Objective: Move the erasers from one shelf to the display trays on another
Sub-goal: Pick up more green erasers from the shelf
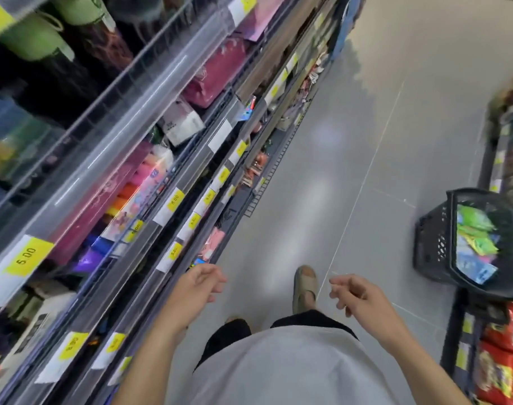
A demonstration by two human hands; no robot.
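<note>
Both hands empty at bottom centre: left hand point(198, 283) and right hand point(355, 293) hang with loosely curled fingers, gripping nothing, likely because the person is walking between pickups. Black basket point(465, 244) sits on the floor point(351, 159) at right of frame, well apart from the hands, holding colourful packets point(474, 241), probably the erasers, too blurred to confirm. Shelves point(150, 176) with yellow price tags fill the left; display trays not identifiable.

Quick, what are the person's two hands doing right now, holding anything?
Left hand: open, fingers loosely curled, holding nothing.
Right hand: open, fingers loosely curled, holding nothing.
</note>
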